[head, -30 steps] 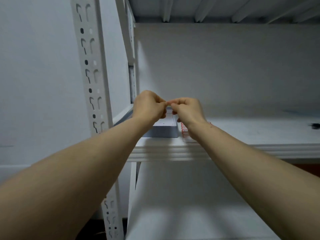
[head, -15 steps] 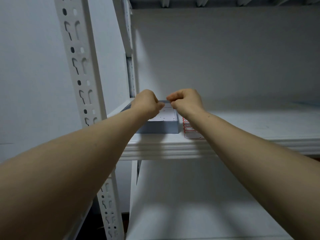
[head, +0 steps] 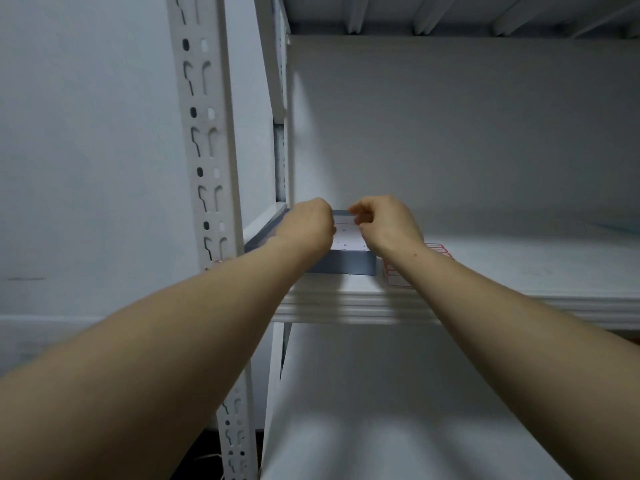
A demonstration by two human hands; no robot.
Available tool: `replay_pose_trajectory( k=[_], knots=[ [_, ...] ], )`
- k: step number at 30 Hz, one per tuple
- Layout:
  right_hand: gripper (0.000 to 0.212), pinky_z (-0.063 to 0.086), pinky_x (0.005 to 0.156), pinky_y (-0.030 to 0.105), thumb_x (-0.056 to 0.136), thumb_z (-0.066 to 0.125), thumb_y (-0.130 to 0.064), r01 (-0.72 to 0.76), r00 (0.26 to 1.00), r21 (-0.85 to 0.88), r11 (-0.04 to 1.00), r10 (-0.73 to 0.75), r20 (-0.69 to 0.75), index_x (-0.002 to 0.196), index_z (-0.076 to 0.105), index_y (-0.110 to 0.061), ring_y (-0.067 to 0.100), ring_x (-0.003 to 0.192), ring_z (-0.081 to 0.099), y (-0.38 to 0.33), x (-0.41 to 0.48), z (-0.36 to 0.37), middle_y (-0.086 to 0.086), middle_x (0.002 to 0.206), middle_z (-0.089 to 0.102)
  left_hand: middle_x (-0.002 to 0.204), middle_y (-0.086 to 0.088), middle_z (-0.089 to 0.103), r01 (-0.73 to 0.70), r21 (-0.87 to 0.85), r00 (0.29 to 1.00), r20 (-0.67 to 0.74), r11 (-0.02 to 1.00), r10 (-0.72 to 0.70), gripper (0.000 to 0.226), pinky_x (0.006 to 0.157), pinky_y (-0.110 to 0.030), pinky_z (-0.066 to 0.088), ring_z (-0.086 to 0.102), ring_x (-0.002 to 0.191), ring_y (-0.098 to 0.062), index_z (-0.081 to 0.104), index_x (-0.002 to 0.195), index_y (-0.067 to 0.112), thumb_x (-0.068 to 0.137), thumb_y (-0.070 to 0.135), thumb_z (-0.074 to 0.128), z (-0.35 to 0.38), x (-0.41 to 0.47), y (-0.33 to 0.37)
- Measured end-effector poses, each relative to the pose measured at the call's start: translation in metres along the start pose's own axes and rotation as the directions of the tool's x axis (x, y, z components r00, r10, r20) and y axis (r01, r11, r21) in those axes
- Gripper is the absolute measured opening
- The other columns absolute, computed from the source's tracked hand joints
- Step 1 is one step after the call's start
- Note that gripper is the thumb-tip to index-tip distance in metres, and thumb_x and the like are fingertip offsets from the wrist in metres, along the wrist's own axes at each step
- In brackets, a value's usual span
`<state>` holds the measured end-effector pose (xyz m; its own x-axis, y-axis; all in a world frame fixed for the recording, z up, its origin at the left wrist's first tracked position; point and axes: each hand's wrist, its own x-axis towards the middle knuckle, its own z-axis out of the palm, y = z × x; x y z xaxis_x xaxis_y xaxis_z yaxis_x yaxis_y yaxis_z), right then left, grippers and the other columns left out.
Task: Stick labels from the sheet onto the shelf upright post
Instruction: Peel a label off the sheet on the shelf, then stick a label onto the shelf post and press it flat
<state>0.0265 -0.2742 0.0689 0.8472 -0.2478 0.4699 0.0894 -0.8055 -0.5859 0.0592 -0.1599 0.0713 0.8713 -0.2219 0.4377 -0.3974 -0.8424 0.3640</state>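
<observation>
My left hand and my right hand hover close together over a grey-blue box on the shelf board. Both have curled fingers. A small white label with a thin red edge seems to span the gap between them, pinched at each end; my left fingertips are hidden behind the back of that hand. The label sheet, with red-bordered labels, lies on the shelf beside the box, partly under my right wrist. The white slotted upright post rises at the left, apart from both hands.
The white shelf board stretches off to the right, with its ribbed front edge below my wrists. A lower shelf lies underneath. Another upright stands at the back left corner, and a wall fills the left.
My hands touched at the fingertips one second ago and have since drawn slightly apart. The view has shifted, so the post now sits nearer the middle.
</observation>
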Motion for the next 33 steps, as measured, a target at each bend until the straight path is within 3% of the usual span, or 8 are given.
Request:
replay_pose_trajectory(
  k=[3,7,12,19,23,26,30,33],
  knots=[
    [0.03,0.053,0.088,0.041,0.089,0.051,-0.011,-0.017,1.0,0.007,1.0,0.017,-0.011,0.111,0.067,-0.024,0.028,0.1,0.064,-0.003,-0.005,0.001,0.002,0.112,0.068,0.077,-0.009,0.06,0.019,0.003,0.999,-0.046,1.0,-0.019,0.025,0.065,-0.033,0.044,0.056,0.075,-0.027,0.057,0.071,0.009,0.089,0.027,0.063,-0.002,-0.003,-0.002],
    [0.024,0.052,0.088,0.038,0.089,0.055,-0.014,-0.025,0.999,-0.033,0.999,0.024,-0.036,0.103,0.071,-0.025,0.024,0.1,0.063,-0.006,-0.011,-0.002,0.0,0.108,0.069,0.101,-0.01,0.068,0.005,-0.054,0.999,-0.042,0.999,-0.007,0.024,0.085,-0.041,0.052,0.063,0.095,-0.03,0.071,0.1,0.011,0.086,0.001,0.053,-0.002,-0.01,-0.003],
    [0.029,0.053,0.087,0.039,0.092,0.05,-0.016,0.057,0.997,0.123,0.991,-0.05,-0.057,0.117,0.064,-0.02,0.023,0.073,0.069,-0.02,-0.024,0.003,0.003,0.102,0.072,0.117,-0.007,0.058,-0.043,0.016,0.979,-0.2,0.999,0.045,0.032,0.096,-0.038,0.029,0.039,0.12,-0.026,0.067,0.097,0.013,0.091,0.031,0.041,-0.015,-0.038,0.001],
    [0.023,0.054,0.081,0.049,0.097,0.041,-0.012,0.089,0.99,0.398,0.913,-0.124,0.063,0.11,0.059,-0.008,0.024,0.077,0.067,-0.048,-0.061,0.046,0.005,0.087,0.065,0.121,-0.007,0.042,-0.051,-0.31,0.771,-0.616,0.949,-0.159,0.022,0.085,-0.026,0.02,0.033,0.114,-0.026,0.045,0.09,0.019,0.076,0.007,0.056,-0.002,-0.115,-0.062],
    [0.031,0.044,0.095,0.053,0.098,0.035,-0.014,0.061,0.982,0.436,0.898,-0.131,0.133,0.107,0.054,0.01,0.034,0.096,0.057,-0.073,-0.071,0.065,0.022,0.1,0.061,0.13,-0.003,0.041,0.168,-0.688,0.756,-0.37,0.706,-0.54,0.042,0.103,-0.032,0.029,0.036,0.124,-0.024,0.044,0.122,0.018,0.084,0.022,0.061,-0.008,-0.121,-0.103],
    [0.036,0.037,0.105,0.038,0.101,0.034,-0.021,0.062,0.975,0.476,0.877,-0.155,0.158,0.125,0.049,0.001,0.023,0.111,0.051,-0.09,-0.073,0.073,0.013,0.12,0.057,0.136,0.004,0.045,0.222,-0.879,0.841,-0.046,0.421,-0.539,0.059,0.099,-0.023,0.026,0.038,0.124,-0.009,0.034,0.144,0.015,0.09,0.027,0.057,-0.019,-0.115,-0.116],
    [0.031,0.042,0.089,0.033,0.1,0.041,-0.022,0.073,0.972,0.508,0.858,-0.176,0.156,0.115,0.053,0.001,0.023,0.101,0.056,-0.101,-0.069,0.084,0.017,0.115,0.061,0.141,0.002,0.049,0.27,-0.87,0.885,0.055,0.413,-0.462,0.055,0.098,-0.022,0.028,0.042,0.129,-0.01,0.048,0.137,0.008,0.088,0.032,0.059,-0.023,-0.104,-0.123],
    [0.025,0.046,0.095,0.041,0.097,0.046,-0.016,0.073,0.975,0.451,0.889,-0.159,0.155,0.111,0.058,0.001,0.029,0.103,0.059,-0.101,-0.062,0.089,0.015,0.11,0.065,0.111,0.004,0.066,0.273,-0.88,0.89,0.078,0.388,-0.449,0.027,0.081,-0.016,0.036,0.056,0.106,-0.01,0.068,0.108,0.016,0.088,0.03,0.06,-0.024,-0.101,-0.12]
  ],
)
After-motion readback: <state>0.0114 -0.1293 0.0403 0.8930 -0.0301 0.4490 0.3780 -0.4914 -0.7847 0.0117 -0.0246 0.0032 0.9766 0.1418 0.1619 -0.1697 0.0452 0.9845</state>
